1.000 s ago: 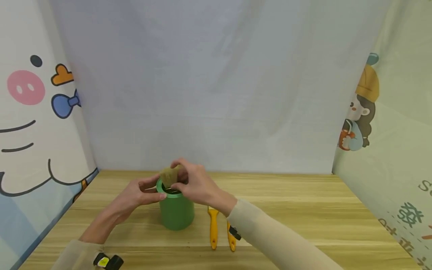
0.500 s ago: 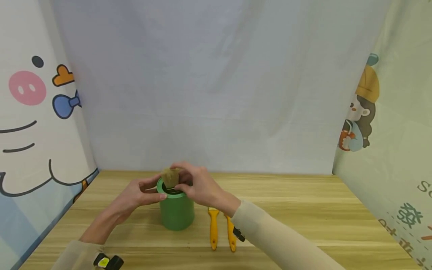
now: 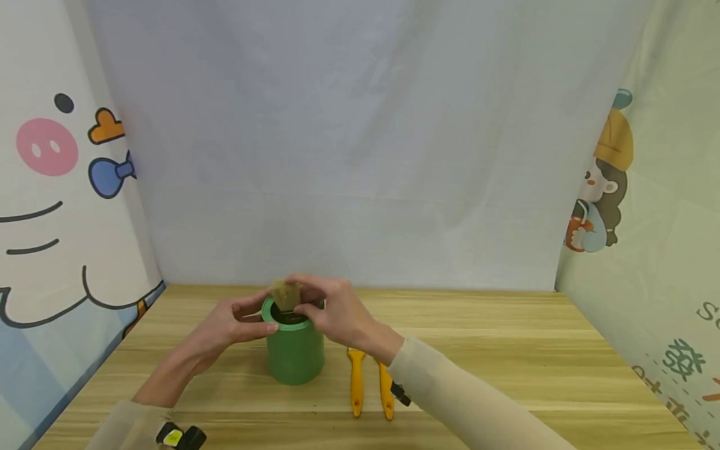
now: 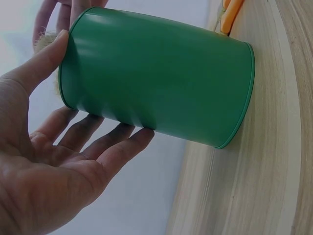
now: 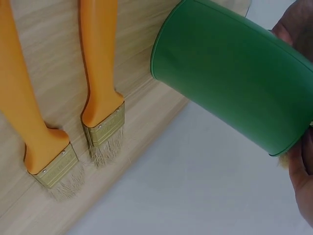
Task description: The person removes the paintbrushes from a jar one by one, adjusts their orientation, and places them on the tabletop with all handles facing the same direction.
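Note:
A green cylindrical holder [image 3: 295, 356] stands upright on the wooden table. Around its side near the rim, my left hand [image 4: 58, 161] has the thumb on one side and the fingers on the other. My right hand [image 3: 337, 315] pinches a paintbrush [image 3: 285, 297] at the holder's mouth. Pale bristles stick up above the rim, while the rest of that brush is hidden inside the holder. Two more paintbrushes lie to the holder's right, an orange-handled paintbrush [image 5: 100, 63] nearer it and another paintbrush [image 5: 36, 132] beyond, bristles pointing away from me.
The light wooden tabletop [image 3: 478, 350] stretches to the right of the brushes. A plain pale cloth [image 3: 360, 144] hangs behind the table. Printed cartoon cloths border the left and right sides.
My right hand has shifted slightly down and to the right at the holder's mouth, the bristles moving slightly right. The left hand and the holder stay in place.

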The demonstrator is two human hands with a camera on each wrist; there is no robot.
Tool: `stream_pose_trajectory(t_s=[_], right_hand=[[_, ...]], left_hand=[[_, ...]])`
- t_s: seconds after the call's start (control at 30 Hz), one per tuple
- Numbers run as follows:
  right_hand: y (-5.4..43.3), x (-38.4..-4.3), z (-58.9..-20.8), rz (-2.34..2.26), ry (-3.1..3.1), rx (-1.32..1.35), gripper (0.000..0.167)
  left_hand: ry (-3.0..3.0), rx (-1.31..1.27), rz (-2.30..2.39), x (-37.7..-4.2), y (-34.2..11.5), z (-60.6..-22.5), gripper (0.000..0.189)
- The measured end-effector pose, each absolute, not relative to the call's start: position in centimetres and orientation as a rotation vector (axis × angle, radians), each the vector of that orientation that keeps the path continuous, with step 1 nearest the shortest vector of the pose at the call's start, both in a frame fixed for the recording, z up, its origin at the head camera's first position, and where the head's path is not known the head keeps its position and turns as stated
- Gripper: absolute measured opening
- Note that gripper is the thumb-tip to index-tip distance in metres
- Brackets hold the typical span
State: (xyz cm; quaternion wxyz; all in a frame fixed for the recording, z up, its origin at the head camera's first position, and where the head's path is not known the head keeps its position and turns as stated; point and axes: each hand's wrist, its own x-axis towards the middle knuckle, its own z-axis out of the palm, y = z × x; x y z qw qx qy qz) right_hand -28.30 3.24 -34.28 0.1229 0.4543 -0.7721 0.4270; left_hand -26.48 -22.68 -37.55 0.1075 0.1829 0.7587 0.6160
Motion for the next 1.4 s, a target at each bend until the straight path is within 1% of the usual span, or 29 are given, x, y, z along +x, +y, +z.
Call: stream_pose_trajectory(t_s=[0.27, 0.43, 1.07, 1.4], right_hand=[[3.6, -28.1, -33.4, 1.329, -2.218, 1.258, 0.046], [3.9, -28.0, -32.4, 1.353, -2.170, 1.260, 0.045], [5.4, -28.2, -27.8, 1.335, -1.926, 1.276, 0.045], [6.8, -27.4, -25.5, 1.301, -1.855, 1.254, 0.047]], left_hand=[[2.231, 0.538, 1.814, -26.5, -22.6, -37.5, 0.082], [2.241, 0.525, 1.807, -26.5, -22.6, -37.4, 0.083], [2.219, 0.493, 1.808, -26.7, -22.7, -37.5, 0.087], [2.197, 0.517, 1.818, -26.6, -22.7, -37.3, 0.086]])
